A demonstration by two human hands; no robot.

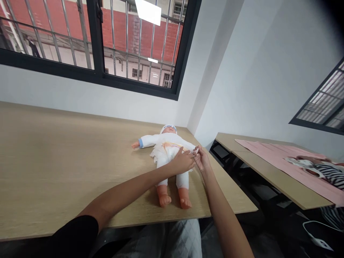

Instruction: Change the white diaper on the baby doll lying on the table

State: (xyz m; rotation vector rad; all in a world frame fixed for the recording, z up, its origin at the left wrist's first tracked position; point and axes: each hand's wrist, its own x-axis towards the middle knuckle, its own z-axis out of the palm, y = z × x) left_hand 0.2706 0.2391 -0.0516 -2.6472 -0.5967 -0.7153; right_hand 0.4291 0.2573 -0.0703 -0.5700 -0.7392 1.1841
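A baby doll (170, 138) lies on its back on the tabletop, its feet towards me. It wears a white suit, a white cap and a frilly white diaper-like piece (158, 152) around the waist. Over the doll's hip is my left hand (183, 162), thumb raised and fingers stretched towards the other hand. Beside the doll's arm on the right, my right hand (201, 158) pinches a small white bit. Whether that belongs to the sleeve or the waist piece, I cannot tell. My hands hide the end of that arm.
The doll lies on a wooden table (67, 161) against the wall, under a barred window (139, 43). Across a gap on the right stands another table (279, 182) with a pink cloth (268, 154) and striped clothing (329, 173). A white cable (309, 231) hangs below it.
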